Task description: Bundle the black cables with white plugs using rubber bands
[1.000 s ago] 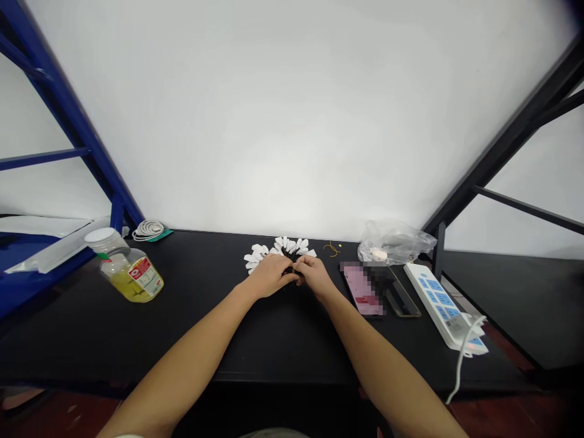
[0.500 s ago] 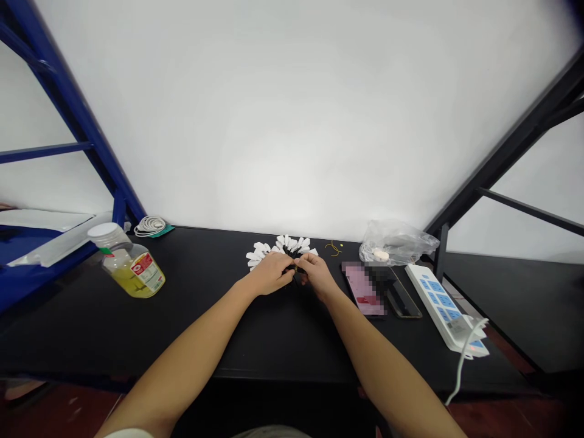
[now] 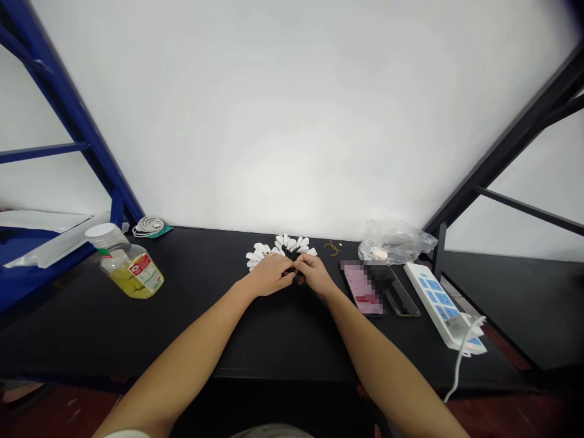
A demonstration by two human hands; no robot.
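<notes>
A fan of white paper tags (image 3: 278, 248) lies on the black table top (image 3: 283, 340), their dark strings gathered at the centre. My left hand (image 3: 269, 275) and my right hand (image 3: 314, 275) meet just in front of the fan. Both pinch a small dark bundle of strings (image 3: 292, 273), which my fingers mostly hide. A short yellow thread (image 3: 333, 247) lies to the right of the tags, apart from my hands.
A jar of yellow liquid (image 3: 132, 274) and a white cable coil (image 3: 148, 226) stand at the left. To the right lie a pixelated phone (image 3: 362, 291), a second phone (image 3: 402, 299), a plastic bag (image 3: 395, 241) and a white power strip (image 3: 438, 304) with a cable.
My fingertips have drawn closer together over the dark strings. The tags and other objects look unmoved apart from a slight shift of the view.
</notes>
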